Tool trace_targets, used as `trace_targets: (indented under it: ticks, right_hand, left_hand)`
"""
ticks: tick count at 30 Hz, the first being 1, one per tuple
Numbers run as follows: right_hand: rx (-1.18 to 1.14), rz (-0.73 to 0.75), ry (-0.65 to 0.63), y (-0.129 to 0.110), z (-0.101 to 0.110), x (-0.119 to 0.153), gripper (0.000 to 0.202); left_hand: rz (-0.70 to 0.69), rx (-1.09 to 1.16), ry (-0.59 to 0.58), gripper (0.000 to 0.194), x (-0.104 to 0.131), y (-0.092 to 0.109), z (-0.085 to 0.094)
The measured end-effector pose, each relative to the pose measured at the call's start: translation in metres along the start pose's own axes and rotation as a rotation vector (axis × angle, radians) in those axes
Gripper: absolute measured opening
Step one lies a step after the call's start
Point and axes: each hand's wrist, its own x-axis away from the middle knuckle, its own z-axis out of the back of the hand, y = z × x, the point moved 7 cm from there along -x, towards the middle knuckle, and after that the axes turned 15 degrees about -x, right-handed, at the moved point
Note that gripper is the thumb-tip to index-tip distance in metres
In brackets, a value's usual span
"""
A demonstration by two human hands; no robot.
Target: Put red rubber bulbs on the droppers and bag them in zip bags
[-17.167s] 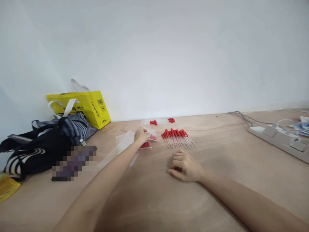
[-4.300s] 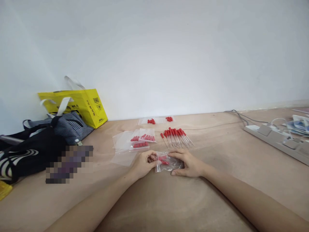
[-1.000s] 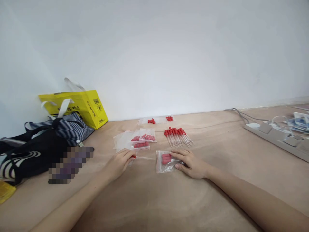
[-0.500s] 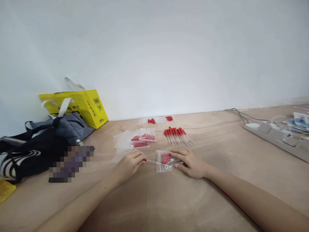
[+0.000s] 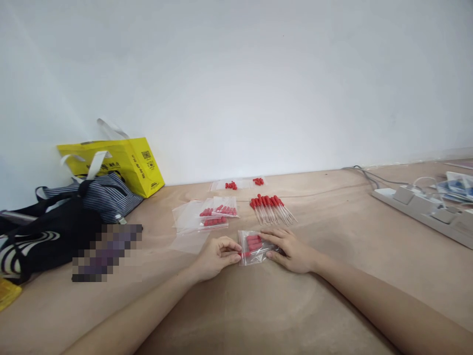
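A clear zip-lock bag (image 5: 245, 241) lies on the table with several red-bulbed droppers (image 5: 254, 240) inside, bulbs toward its mouth. My left hand (image 5: 218, 256) pinches one glass dropper (image 5: 244, 255) by its red bulb at the bag's left, open end; the dropper's glass tube lies inside the bag. My right hand (image 5: 290, 250) rests over the far right end of the bag, thumb and fingers on the plastic, holding it down and hiding that end. Beyond my hands lies a fanned pile of loose droppers (image 5: 271, 207), red bulbs away from me.
Filled bags (image 5: 225, 206) rest on flat plastic bags (image 5: 186, 214) behind my left hand. More droppers (image 5: 231, 185) lie near the wall. At left are a yellow bag (image 5: 150, 172), a striped bag (image 5: 107, 195) and a black bag (image 5: 59, 236); at right, a power strip (image 5: 424, 214).
My left hand has moved right to the bag's mouth, sliding the dropper in until its bulb is at the opening. My right hand has stayed on the bag.
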Motion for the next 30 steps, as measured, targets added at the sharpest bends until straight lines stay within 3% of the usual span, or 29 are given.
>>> trace_targets:
  ticks: [3,6,9,11,14,19,24,30]
  right_hand:
    - [-0.001,0.008,0.002,0.001,0.0,0.0,0.049]
    - [-0.008,0.026,0.009,0.0,0.0,0.0,0.049]
    - [-0.023,0.021,0.02,0.001,0.0,0.0,0.049]
    - [-0.043,0.015,0.02,0.001,0.001,0.0,0.049]
    - [-0.092,0.013,0.016,0.004,0.004,0.002,0.056]
    - [-0.159,-0.012,0.01,0.01,0.012,0.006,0.071]
    - [-0.193,0.014,0.003,0.007,0.013,0.006,0.07]
    - [-0.177,0.022,0.009,0.003,0.011,0.005,0.069]
  left_hand:
    - [-0.074,-0.066,0.024,0.016,-0.005,-0.002,0.001]
    - [-0.253,-0.235,0.026,0.015,-0.008,0.006,0.002]
    - [-0.453,-0.4,-0.085,0.019,-0.007,0.019,-0.004]
    - [-0.51,-0.475,-0.154,0.023,-0.006,0.023,-0.005]
    - [-0.506,-0.531,-0.172,0.023,-0.006,0.023,-0.004]
    - [-0.471,-0.478,-0.066,0.017,-0.006,0.023,-0.001]
    - [-0.329,-0.467,0.043,0.007,-0.008,0.026,0.001]
    - [-0.195,-0.452,0.086,0.013,-0.01,0.032,-0.004]
